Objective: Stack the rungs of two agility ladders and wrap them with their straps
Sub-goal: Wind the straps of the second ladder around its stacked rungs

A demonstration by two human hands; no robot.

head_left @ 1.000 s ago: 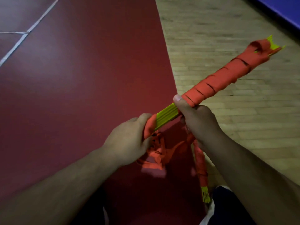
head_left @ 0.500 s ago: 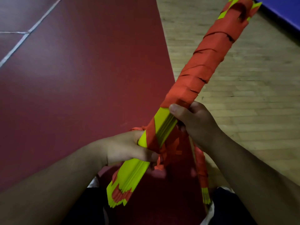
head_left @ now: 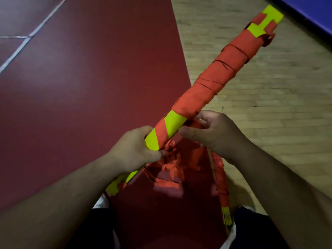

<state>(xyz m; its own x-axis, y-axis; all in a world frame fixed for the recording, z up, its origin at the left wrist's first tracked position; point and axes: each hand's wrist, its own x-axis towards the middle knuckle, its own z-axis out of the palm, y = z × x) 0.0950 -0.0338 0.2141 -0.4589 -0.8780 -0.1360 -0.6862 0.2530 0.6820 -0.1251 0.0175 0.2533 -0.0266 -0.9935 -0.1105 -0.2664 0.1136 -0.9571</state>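
Held aloft, the stack of yellow-green plastic rungs (head_left: 173,125) slants near-left to far-right, the left hand (head_left: 136,151) in a closed grip round its near part, the right hand (head_left: 215,133) just beyond pinching the orange fabric strap (head_left: 215,78) underneath.

No words, labels, brands or numbers can be read anywhere here; nothing shown carries any legible text.

Yellow rung stack (head_left: 173,125) diagonal, orange strap (head_left: 215,76) wound round far half.
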